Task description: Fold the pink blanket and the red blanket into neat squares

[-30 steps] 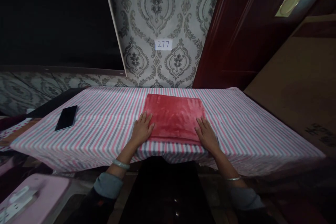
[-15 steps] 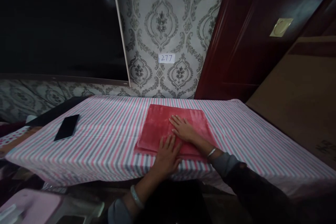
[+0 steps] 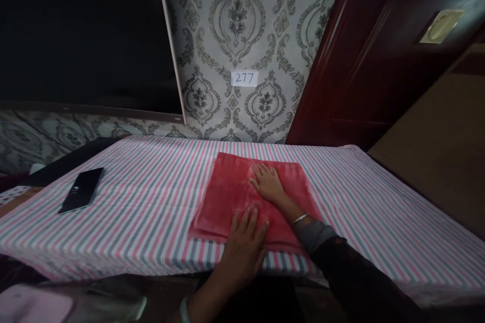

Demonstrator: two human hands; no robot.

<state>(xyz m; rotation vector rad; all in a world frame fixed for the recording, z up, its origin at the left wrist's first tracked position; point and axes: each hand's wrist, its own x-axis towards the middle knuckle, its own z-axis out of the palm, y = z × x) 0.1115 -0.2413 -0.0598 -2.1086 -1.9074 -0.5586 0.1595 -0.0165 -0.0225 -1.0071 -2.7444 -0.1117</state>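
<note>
Damask wallpaper [image 3: 237, 25] with a card [image 3: 244, 78] reading 277 rises behind a table [image 3: 379, 227] covered in a pink-and-grey striped sheet. One red plush cloth [image 3: 227, 197] lies flat mid-table, apparently folded, with a lower layer showing along its near edge. The right hand [image 3: 267, 182] rests palm-down on its centre, fingers close together; the left hand [image 3: 242, 247] lies spread across the near edge. Neither pinches anything. One phone [image 3: 81, 190] lies well apart to the left.
</note>
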